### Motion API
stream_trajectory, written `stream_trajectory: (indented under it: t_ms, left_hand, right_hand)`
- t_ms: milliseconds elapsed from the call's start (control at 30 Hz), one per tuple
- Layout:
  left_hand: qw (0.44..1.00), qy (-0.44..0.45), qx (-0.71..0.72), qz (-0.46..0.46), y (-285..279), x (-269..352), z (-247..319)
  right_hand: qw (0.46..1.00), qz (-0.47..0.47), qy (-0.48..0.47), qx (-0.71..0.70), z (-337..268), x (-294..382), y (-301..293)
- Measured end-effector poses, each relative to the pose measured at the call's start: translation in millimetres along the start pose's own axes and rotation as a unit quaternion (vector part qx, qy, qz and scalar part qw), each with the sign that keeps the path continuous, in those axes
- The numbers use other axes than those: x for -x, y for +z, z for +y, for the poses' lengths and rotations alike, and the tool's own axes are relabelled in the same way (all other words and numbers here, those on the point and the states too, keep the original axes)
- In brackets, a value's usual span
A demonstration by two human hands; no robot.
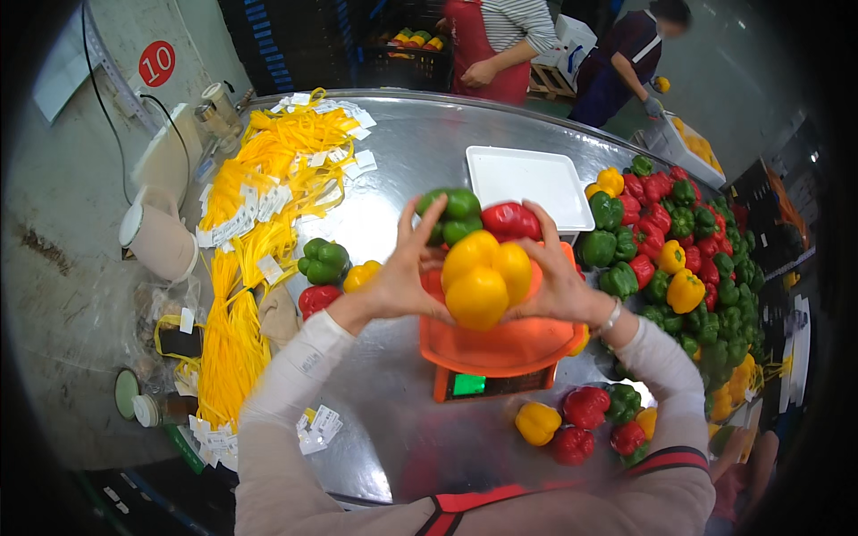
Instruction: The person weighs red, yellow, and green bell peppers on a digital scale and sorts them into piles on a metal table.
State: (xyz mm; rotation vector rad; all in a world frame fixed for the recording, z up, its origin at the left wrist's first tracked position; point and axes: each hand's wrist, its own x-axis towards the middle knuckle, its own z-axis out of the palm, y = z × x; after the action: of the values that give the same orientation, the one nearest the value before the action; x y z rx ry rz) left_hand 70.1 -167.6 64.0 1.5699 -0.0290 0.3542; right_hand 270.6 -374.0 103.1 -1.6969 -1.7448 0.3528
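Together my left hand (402,275) and my right hand (560,281) hold a green bell pepper (459,214), a red bell pepper (511,222) and a yellow bell pepper (484,278) in one cluster. The cluster is over the orange pan (499,348) of a weighing scale (496,386) with a lit green display. Left of my left hand lie another green pepper (324,261), a red one (318,301) and a yellow one (362,275). A white tray (529,184) sits beyond the scale.
Yellow tagged straps (234,335) cover the metal table's left side. Mixed bell peppers (670,234) are heaped at the right; several more (586,407) lie near me. Two people (496,47) (623,60) stand beyond the table. Another person's arm (754,462) shows lower right.
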Motion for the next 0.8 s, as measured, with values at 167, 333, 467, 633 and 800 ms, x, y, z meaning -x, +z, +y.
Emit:
stream_trajectory:
  t_ms: [167, 333, 467, 633, 800]
  left_hand:
    - [0.997, -0.044, -0.035, 0.056, -90, -34, -2]
    - [0.997, -0.029, -0.024, 0.068, -170, -58, -61]
    - [0.99, -0.092, -0.081, 0.072, -212, -62, -119]
    - [0.948, -0.179, -0.257, 0.047, -212, -57, -137]
    - [0.895, -0.212, -0.391, 0.038, -208, -53, -119]
  right_hand:
    - [0.998, 0.003, -0.053, 0.032, 53, -108, 22]
    - [0.999, -0.02, -0.042, -0.017, 109, -183, 62]
    - [0.996, -0.084, 0.008, -0.003, 161, -215, 109]
    - [0.984, -0.14, 0.097, 0.059, 181, -213, 147]
    - [0.982, -0.109, 0.146, 0.05, 160, -211, 137]
